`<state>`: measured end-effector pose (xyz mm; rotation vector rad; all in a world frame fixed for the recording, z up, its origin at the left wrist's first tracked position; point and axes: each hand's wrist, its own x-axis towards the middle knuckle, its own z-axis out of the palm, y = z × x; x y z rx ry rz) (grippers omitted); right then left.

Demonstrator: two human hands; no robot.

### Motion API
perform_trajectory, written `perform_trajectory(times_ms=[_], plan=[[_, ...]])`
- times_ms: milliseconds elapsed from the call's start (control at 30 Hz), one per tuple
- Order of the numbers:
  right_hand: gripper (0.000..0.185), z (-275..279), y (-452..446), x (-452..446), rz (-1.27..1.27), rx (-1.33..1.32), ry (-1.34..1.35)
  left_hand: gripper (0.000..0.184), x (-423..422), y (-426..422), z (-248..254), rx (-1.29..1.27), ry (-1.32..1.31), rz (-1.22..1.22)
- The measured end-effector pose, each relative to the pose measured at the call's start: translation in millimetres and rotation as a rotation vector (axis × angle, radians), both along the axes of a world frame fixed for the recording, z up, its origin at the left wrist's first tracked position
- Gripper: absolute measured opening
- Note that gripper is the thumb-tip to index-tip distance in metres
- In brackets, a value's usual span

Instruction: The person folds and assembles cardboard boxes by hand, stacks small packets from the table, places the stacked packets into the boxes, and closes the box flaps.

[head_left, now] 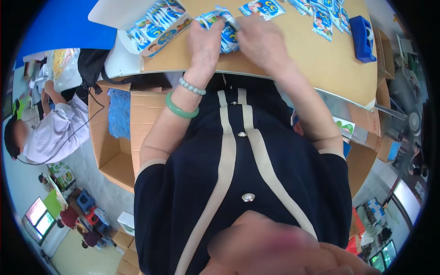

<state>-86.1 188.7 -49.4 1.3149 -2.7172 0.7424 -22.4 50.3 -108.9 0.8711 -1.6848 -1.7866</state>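
Note:
My left hand [205,43], with a beaded bracelet and a green bangle at the wrist, is closed on blue-and-white packets [210,19] at the table's near edge. My right hand [262,42] is beside it, smeared by motion, its fingers at the upper end of a packet [228,18]; whether they grip it is unclear. Part of the packets lies hidden behind the fingers. Left of my hands stands an open white box [167,41] holding a row of similar packets [158,23]. Another packet [262,8] lies just beyond my right hand.
More packets [323,23] are spread at the table's far right, near a blue tape dispenser [362,40]. An open cardboard box [114,158] stands below the table edge at left. A person in a light shirt [59,126] is at the far left.

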Motion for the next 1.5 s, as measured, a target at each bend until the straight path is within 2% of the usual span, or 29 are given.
perform_trajectory(times_ms=[67,167,300,367,400,467,500,600,633,733,767,833,967,1067,1100,1200,1367,1400,1500], plan=[[0.020,-7,-4,5,-0.018,-0.008,-0.054,0.036,-4,1,-2,-0.046,0.034,-0.002],[0.021,-18,-7,8,-0.016,-0.024,-0.167,0.041,-1,1,4,-0.231,-0.075,-0.078],[0.024,-28,9,-20,0.167,-0.227,-0.305,0.044,-3,-3,-5,-0.043,0.031,-0.073],[0.029,-25,14,-42,0.051,-0.235,0.166,0.044,-5,-2,-1,-0.038,0.019,-0.068],[0.029,-21,19,-52,0.046,-0.233,0.166,0.044,-4,-1,0,-0.035,-0.001,-0.060],[0.015,-1,25,-70,0.105,-0.211,0.430,0.044,-2,3,6,-0.036,-0.025,-0.064],[0.015,-3,29,-79,0.100,-0.213,0.434,0.044,-2,4,10,-0.002,-0.014,-0.063],[0.019,-9,36,-96,0.115,0.132,0.172,0.043,3,5,14,0.064,0.002,-0.048],[0.019,-12,34,-94,0.116,0.128,0.174,0.043,2,6,14,0.083,0.023,-0.049],[0.022,-32,27,-82,-0.124,0.100,-0.047,0.042,0,6,15,0.122,0.065,-0.050],[0.022,-26,21,-69,-0.126,0.101,-0.051,0.042,0,7,16,0.059,0.011,-0.047],[0.032,-15,7,-34,-0.149,-0.098,-0.350,0.041,-1,11,16,-0.068,-0.098,-0.052],[0.034,-23,-5,-15,-0.101,-0.052,-0.248,0.039,-4,17,8,-0.173,-0.084,-0.048],[0.038,-13,-2,-19,-0.097,-0.216,-0.796,0.036,-1,14,4,-0.096,-0.013,-0.081],[0.038,-13,0,-19,-0.100,-0.215,-0.795,0.035,0,16,6,-0.053,0.025,-0.098],[0.043,-15,2,-19,-0.066,-0.109,-0.577,0.033,3,21,14,0.020,0.058,-0.089],[0.047,-14,7,-14,-0.019,-0.001,-0.527,0.033,0,13,27,0.206,0.093,-0.169],[0.047,-16,5,-13,0.008,0.032,-0.491,0.033,0,11,27,0.208,0.098,-0.178],[0.047,-16,10,-14,0.002,0.106,-0.392,0.033,-7,10,24,-0.063,0.014,-0.290]])
